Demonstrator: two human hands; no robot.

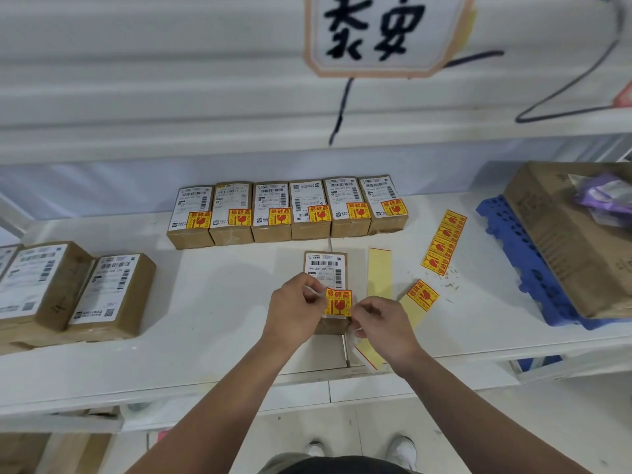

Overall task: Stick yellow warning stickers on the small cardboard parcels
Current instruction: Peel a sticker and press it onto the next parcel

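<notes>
A small cardboard parcel [326, 265] with a white shipping label lies in front of me on the white shelf [222, 292]. A yellow warning sticker [338, 302] sits over its near end. My left hand [292, 309] pinches the sticker's left edge, and my right hand [383, 323] pinches its right lower corner while also holding a strip of pale backing paper [367, 357]. A row of several parcels [287, 210] behind it carries stickers. A strip of several unused stickers [443, 242] and one loose sticker [423, 295] lie to the right.
Two larger unstickered parcels [113, 292] sit at the left. An empty backing strip [379, 271] lies beside the parcel. A big cardboard box [574, 234] rests on a blue plastic pallet [519, 254] at the right. A sign [383, 32] hangs on the wall.
</notes>
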